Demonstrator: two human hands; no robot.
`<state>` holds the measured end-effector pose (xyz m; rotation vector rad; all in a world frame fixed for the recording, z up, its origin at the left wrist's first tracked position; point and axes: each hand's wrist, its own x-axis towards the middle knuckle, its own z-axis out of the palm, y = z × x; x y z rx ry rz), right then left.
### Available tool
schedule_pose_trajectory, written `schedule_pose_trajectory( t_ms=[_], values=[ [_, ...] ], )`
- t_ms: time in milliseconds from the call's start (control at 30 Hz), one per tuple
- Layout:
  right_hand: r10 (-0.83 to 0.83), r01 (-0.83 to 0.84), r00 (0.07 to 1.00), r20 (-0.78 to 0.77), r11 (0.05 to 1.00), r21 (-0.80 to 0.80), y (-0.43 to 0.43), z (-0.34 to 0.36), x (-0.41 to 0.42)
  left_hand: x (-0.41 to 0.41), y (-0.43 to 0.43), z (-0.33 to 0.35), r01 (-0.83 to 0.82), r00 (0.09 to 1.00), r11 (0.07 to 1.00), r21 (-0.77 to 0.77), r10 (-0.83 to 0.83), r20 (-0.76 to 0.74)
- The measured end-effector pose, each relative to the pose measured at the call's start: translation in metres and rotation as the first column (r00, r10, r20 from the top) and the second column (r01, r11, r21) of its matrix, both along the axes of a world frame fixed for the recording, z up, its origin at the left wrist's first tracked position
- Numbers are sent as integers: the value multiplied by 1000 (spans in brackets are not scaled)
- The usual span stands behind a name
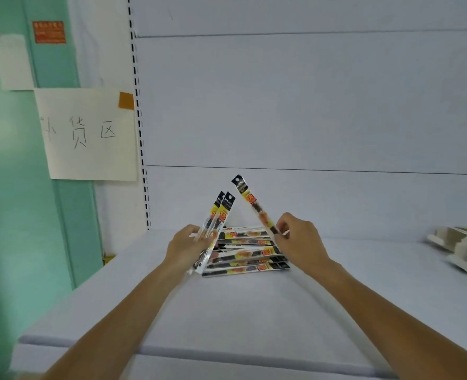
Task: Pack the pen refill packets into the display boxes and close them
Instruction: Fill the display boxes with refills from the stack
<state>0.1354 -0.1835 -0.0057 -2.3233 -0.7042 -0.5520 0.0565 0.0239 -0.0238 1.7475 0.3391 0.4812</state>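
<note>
Refill packets (247,250) are sitting in a loose pile on the shelf (226,311). Left hand (189,246) is gripping two packets (215,218), fingers curled round them, and right hand (298,237) is pinching one packet (254,205).

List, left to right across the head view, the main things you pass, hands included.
Handwritten paper sign → left hand → pile of pen refill packets → right hand → display box at the right edge.

Packet pile (244,252) mid-shelf (254,311); display box (465,250) far right
</note>
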Motion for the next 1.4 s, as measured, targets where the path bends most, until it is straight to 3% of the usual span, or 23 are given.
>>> schedule_pose_trajectory(
  t_ms=[233, 300, 433, 500, 567, 667, 733, 833, 900, 967, 1033, 1100, 1133, 1167, 1233, 1267, 1333, 1400],
  values=[
    [228, -117, 927, -298, 930, 349, 40, 2, -28, 4, -30, 3, -43, 998, 999, 21, 42, 57],
    [247, -119, 912, -328, 924, 364, 47, -3, -32, 7, -39, 2, -32, 998, 999, 16, 31, 60],
    [212, -154, 952, -221, 956, 251, 50, -9, -37, 7, -49, 1, -41, 996, 998, 55, 37, 85],
    [190, -126, 957, -220, 953, 276, 45, -4, -38, 3, -49, 3, -78, 992, 994, 75, 70, 110],
    [217, -78, 914, -344, 924, 374, 39, 3, -35, -2, -48, 2, -82, 990, 980, 182, 58, 131],
    [276, -72, 824, -495, 917, 392, 38, 3, -28, -8, -54, -2, 18, 989, 917, 399, -74, 125],
    [283, -60, 811, -511, 910, 409, 40, -2, -29, -10, -63, -5, 113, 985, 845, 522, -163, 52],
    [257, -67, 843, -472, 921, 383, 38, -4, -32, -17, -68, -2, 216, 967, 778, 590, -255, -17],
    [250, -131, 878, -408, 946, 296, 34, -1, -35, -22, -66, 5, 239, 968, 686, 687, -225, -113],
    [245, -198, 918, -312, 965, 173, 29, 2, -37, -30, -63, 18, 143, 988, 461, 876, -12, -155],
    [246, -245, 941, -233, 969, 32, 23, 5, -39, -34, -57, 31, -130, 991, 186, 974, 66, 120],
    [275, -305, 934, -229, 946, -109, 15, 7, -41, -34, -48, 39, -361, 922, 21, 932, -141, 361],
    [291, -335, 926, -241, 927, -166, 12, 8, -42, -33, -42, 42, -339, 920, -24, 941, -219, 326],
    [310, -363, 917, -251, 908, -209, 10, 9, -44, -32, -38, 45, -212, 954, -70, 975, -231, 191],
    [363, -418, 899, -247, 879, -231, 7, 10, -49, -26, -36, 43, 57, 992, -161, 985, -103, -75],
    [394, -446, 887, -239, 867, -224, 6, 10, -51, -23, -37, 40, 100, 992, -185, 978, -58, -113],
    [426, -470, 878, -220, 854, -224, 2, 14, -53, -19, -39, 33, 122, 991, -95, 988, -42, -126],
    [407, -437, 889, -210, 890, -129, -9, 17, -49, -17, -37, 26, 185, 982, 120, 975, -48, -180]
  ],
)
